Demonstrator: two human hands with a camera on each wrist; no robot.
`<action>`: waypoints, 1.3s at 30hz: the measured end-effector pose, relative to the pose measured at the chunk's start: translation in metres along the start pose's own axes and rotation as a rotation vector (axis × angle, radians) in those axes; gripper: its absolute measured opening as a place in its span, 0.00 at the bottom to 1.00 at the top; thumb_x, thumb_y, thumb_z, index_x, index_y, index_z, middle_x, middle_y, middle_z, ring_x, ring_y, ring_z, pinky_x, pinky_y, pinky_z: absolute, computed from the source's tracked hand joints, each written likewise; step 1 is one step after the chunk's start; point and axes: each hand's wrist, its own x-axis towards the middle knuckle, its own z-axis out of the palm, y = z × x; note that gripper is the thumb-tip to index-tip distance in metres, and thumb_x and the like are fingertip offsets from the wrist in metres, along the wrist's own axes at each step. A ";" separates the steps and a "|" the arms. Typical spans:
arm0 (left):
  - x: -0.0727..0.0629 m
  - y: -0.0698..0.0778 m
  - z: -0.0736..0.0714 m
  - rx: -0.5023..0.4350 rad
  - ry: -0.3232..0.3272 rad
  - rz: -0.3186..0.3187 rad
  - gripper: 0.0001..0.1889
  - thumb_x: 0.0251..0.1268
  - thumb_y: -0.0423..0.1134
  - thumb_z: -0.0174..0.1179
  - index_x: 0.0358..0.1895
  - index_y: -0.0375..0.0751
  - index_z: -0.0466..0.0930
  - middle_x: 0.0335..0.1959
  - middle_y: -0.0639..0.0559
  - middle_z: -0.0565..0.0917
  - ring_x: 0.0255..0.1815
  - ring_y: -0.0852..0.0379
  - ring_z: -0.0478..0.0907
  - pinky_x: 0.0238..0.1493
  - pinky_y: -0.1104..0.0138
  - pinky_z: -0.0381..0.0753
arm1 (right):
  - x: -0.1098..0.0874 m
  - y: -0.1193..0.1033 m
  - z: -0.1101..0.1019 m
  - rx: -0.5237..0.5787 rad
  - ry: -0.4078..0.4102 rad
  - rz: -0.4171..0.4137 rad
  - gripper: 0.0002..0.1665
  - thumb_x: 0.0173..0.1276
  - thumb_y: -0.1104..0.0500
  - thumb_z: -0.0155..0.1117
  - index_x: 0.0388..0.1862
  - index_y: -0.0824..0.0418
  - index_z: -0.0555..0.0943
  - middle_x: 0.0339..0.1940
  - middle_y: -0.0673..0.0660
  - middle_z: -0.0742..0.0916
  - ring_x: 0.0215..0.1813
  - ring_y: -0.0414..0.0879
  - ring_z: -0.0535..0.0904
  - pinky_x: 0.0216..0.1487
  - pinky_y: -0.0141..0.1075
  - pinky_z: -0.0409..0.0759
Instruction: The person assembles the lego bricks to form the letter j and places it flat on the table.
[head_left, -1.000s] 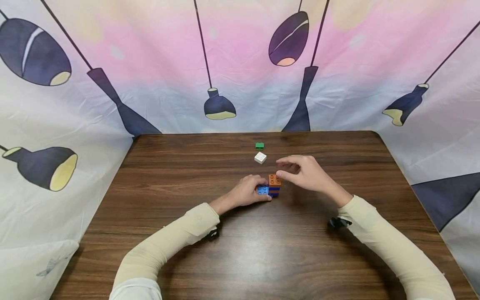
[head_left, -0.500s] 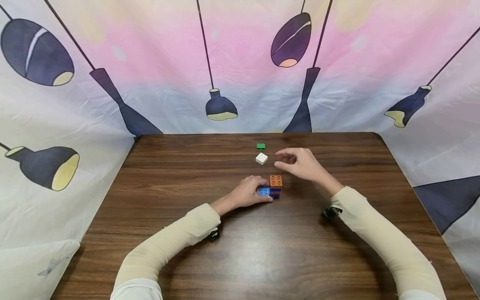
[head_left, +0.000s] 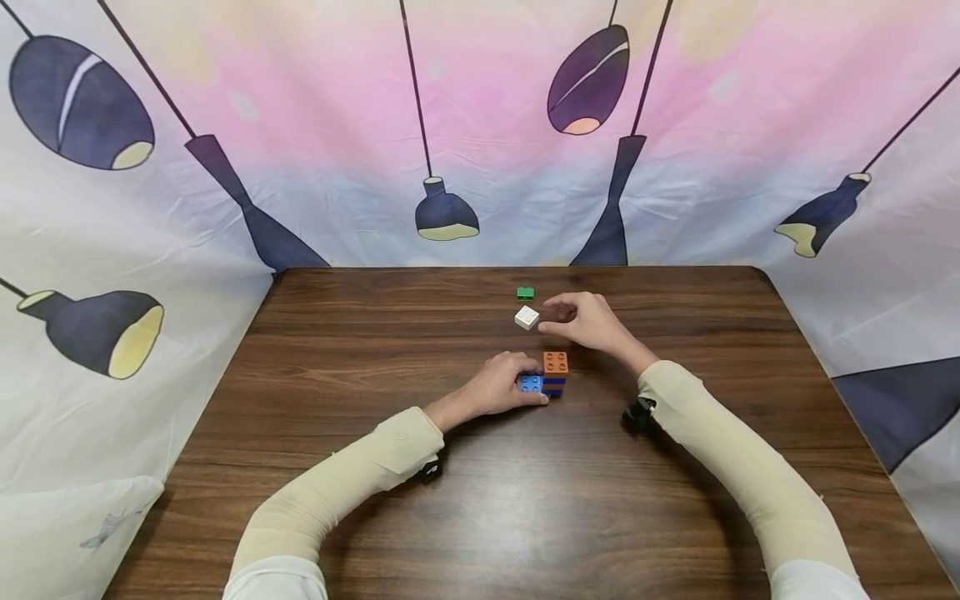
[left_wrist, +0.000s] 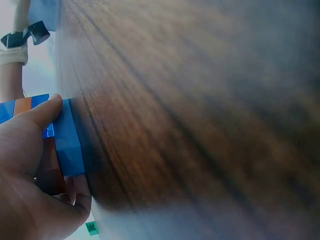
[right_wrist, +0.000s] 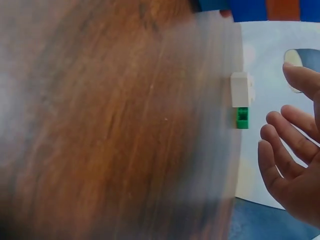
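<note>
On the table, my left hand [head_left: 495, 385] holds a stepped stack of toy building bricks [head_left: 556, 363], thumb on the near side and fingers on the far side. The stack's tall part has an orange studded top over blue and orange layers; a lower light blue top lies to its left. In the left wrist view, the thumb and fingers clasp the lower blue brick [left_wrist: 69, 142]. My right hand [head_left: 591, 322] hovers just right of a white studded brick [head_left: 527, 317], thumb and fingers apart with nothing between them. The right wrist view shows those fingers [right_wrist: 270, 159] spread and loosely bent.
A small green brick [head_left: 525, 293] lies just behind the white one, near the far edge of the dark wooden table [head_left: 375, 350]. A cloth backdrop [head_left: 495, 125] printed with lamps hangs behind the table.
My right hand has left the orange top of the stack and moved back and left to beside the white brick. My left hand has stayed on the stack.
</note>
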 end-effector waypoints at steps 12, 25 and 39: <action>0.001 0.001 -0.001 0.009 -0.004 0.002 0.23 0.63 0.53 0.72 0.54 0.43 0.85 0.43 0.52 0.85 0.40 0.59 0.77 0.43 0.64 0.75 | 0.017 0.007 0.014 -0.003 -0.004 0.029 0.29 0.64 0.45 0.77 0.59 0.59 0.85 0.54 0.58 0.89 0.49 0.52 0.85 0.51 0.49 0.81; 0.002 0.002 -0.003 0.007 -0.014 -0.003 0.23 0.63 0.53 0.72 0.55 0.42 0.85 0.45 0.51 0.86 0.42 0.57 0.78 0.47 0.62 0.76 | 0.025 0.004 0.023 -0.047 -0.031 0.041 0.32 0.62 0.44 0.78 0.59 0.61 0.85 0.52 0.59 0.89 0.45 0.50 0.86 0.47 0.46 0.83; 0.000 0.000 -0.001 0.009 -0.018 -0.017 0.23 0.63 0.54 0.71 0.54 0.43 0.85 0.46 0.52 0.86 0.43 0.57 0.78 0.48 0.61 0.76 | 0.030 0.000 0.030 -0.114 -0.069 0.045 0.27 0.65 0.48 0.76 0.58 0.62 0.85 0.47 0.58 0.89 0.43 0.49 0.85 0.48 0.47 0.80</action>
